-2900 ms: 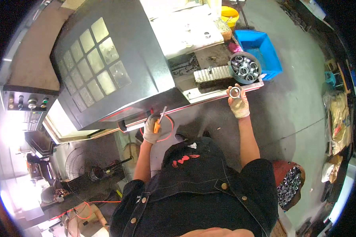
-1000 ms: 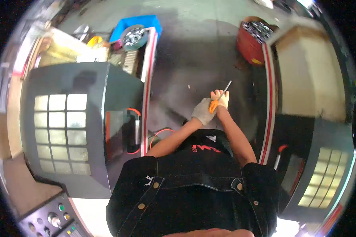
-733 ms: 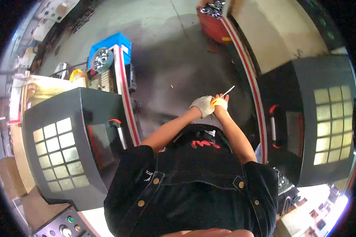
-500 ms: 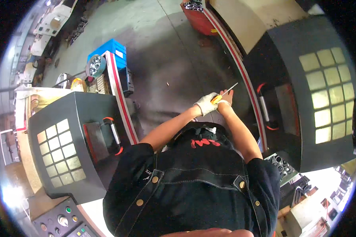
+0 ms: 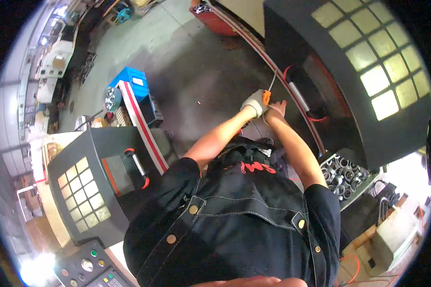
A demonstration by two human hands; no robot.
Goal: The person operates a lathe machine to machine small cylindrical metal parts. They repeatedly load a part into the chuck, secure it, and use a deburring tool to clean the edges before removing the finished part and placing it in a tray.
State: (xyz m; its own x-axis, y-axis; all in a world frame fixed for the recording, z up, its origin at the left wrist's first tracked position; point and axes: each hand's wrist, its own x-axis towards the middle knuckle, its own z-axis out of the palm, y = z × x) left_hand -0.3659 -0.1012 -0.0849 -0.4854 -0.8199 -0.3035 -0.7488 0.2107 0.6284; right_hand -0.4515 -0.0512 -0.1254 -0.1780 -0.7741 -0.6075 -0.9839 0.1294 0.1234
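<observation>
My left hand [image 5: 255, 104], in a pale work glove, is closed around the orange handle of a screwdriver [image 5: 266, 97]. Its long thin metal shaft points up and away, towards the rail at the right. Close beside it, my bare right hand [image 5: 277, 111] is open, fingers spread, with nothing visible in it. The two hands meet or overlap near the right wrist, where a pale strip shows; I cannot tell what it is. Both hands are held out in front of my body, above the dark floor.
Dark machine doors with gridded windows stand at left [image 5: 84, 191] and right [image 5: 368, 62], each with a handle. A tray of metal rings [image 5: 342, 179] is by my right elbow. Blue crates [image 5: 134, 82] stand far left, a red bin [image 5: 215, 21] far ahead. A control panel [image 5: 93, 268] is lower left.
My view has turned towards the right, bringing more of the ring tray into sight. The screwdriver's shaft now points more steeply away from me. My left hand still grips it.
</observation>
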